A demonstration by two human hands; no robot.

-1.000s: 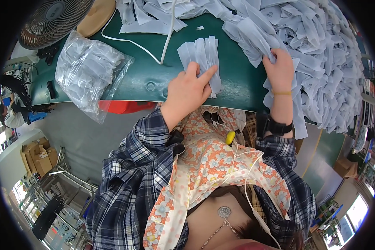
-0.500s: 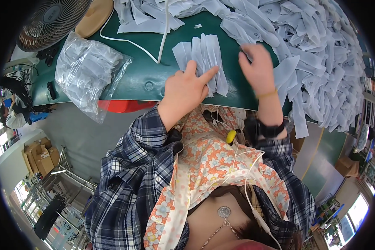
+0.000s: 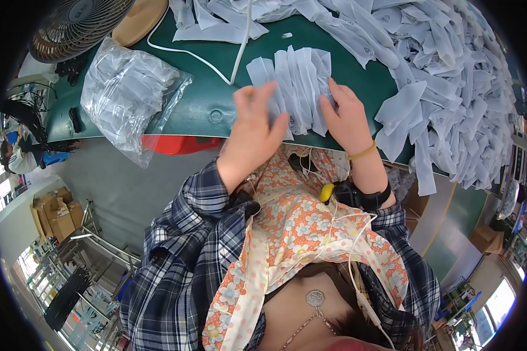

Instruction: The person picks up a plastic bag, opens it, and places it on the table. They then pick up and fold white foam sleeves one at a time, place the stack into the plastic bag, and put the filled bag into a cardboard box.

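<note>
A row of narrow, translucent whitish plastic bags [image 3: 298, 88] lies side by side, partly overlapping, on the green table mat. At its left end hovers my left hand [image 3: 252, 126], slightly blurred, fingers spread and thumb stretched to the right; it holds nothing. My right hand [image 3: 350, 120] is at the row's right end, its thumb on the outermost bag [image 3: 321, 67] and its curled fingers at that bag's edge. The fingertips' undersides are hidden. To the right, a big heap of the same kind of bags [image 3: 451, 99] spreads over the table and hangs over its front edge.
A clear plastic sack [image 3: 129, 88] full of whitish bags stands at the left. Beyond it are a dark fan [image 3: 79, 26] and a white cable [image 3: 199, 55] crossing the green mat [image 3: 187, 111]. Something red [image 3: 181, 144] shows below the table edge.
My right hand has moved left and down from beside the heap to the row, which is wider by a bag on the right. My left hand has lifted off the row, fingers spreading.
</note>
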